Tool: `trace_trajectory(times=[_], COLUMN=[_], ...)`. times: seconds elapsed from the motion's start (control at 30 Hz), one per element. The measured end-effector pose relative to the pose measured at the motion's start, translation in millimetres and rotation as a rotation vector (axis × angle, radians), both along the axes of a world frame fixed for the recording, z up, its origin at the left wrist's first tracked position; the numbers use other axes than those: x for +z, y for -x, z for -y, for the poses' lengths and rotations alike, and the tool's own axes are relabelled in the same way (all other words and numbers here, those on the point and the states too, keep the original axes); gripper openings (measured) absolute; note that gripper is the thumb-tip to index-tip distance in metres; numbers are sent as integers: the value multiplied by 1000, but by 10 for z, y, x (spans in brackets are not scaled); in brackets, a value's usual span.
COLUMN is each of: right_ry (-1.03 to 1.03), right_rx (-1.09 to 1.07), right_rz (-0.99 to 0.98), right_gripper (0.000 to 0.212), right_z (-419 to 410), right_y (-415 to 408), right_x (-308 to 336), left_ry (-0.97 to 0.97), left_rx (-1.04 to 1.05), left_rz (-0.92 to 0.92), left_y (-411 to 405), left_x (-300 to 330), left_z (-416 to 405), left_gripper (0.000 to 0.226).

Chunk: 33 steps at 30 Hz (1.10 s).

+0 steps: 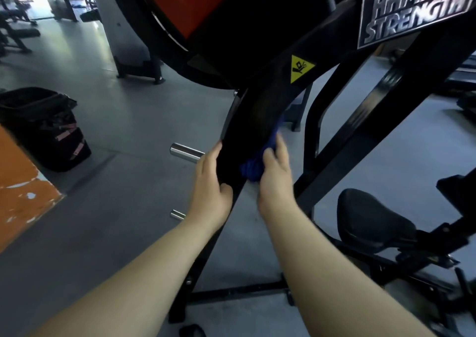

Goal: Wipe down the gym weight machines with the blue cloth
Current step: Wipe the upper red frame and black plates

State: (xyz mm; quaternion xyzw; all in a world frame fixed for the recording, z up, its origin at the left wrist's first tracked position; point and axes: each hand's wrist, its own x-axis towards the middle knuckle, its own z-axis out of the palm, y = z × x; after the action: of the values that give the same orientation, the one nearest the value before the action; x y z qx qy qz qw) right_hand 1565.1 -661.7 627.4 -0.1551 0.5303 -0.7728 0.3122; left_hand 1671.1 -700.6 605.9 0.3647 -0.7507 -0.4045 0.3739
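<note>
Head view. The left hand [210, 182] gripped the near edge of a curved black frame beam [253, 115] of the weight machine; its fingers [215, 153] lay together along the beam's left side and the thumb pressed the beam's face, so the hand was clamped on the beam. The right hand [277, 174] held the bunched blue cloth [253, 167] against the right side of the same beam, the cloth pinned between its curled fingers and the metal. The cloth sat just left of the right fingertips and across the beam from the left fingers, with a fold reaching up past the right fingertips along the beam's edge; this hand was motion-blurred.

Above the fingers on the beam stood a yellow triangular warning label [300, 68]. Farther up and to the right, a nameplate [412, 9] read "HAMMER STRENGTH". Just left of the left fingers a chrome peg [186, 152] projected; a second, shorter chrome peg [177, 215] lay below it, beside the left wrist. Right of and below the right hand was a black padded seat [371, 218]. Well left of both hands, a black bin with a liner bag [43, 127] stood on the grey floor [123, 120], beside an orange surface [20, 182] with chipped paint.
</note>
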Motion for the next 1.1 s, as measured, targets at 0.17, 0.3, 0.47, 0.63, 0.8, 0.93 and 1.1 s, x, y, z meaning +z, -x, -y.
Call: trace_trajectory(times=[0.17,0.3,0.47,0.63,0.8,0.93,1.1], right_ry=[-225,-318,-1158,-1226,-1129,-1075,-704], right_rx=[140,-322,-345,389,-144,292,264], right_rz=[28,-893,-1878,-2259,-2199,-2203,-1424], right_gripper=[44,43,55,47,45,60,31], right_z=[-303,-628,-801,-700,-749,-781,-856], right_y=[49,710,1397,1335,1603,1390,1327], right_x=[-299,416,440,-69,152,-295,-357], left_ry=[-8,118,222,-49,-323,-485,-559], left_rx=[70,212,146,-18,-10,57,147], left_rz=[-75,-199,-327,-168,-71,-165,-341], left_y=[74,230,548,854,992,1079,1164], left_x=[-51,-63,-54,-180,-385,-428,-378], left_z=[-66,-301,-576,-682,-669,-728,-830], left_gripper=[75,66,63,50,44,40,34])
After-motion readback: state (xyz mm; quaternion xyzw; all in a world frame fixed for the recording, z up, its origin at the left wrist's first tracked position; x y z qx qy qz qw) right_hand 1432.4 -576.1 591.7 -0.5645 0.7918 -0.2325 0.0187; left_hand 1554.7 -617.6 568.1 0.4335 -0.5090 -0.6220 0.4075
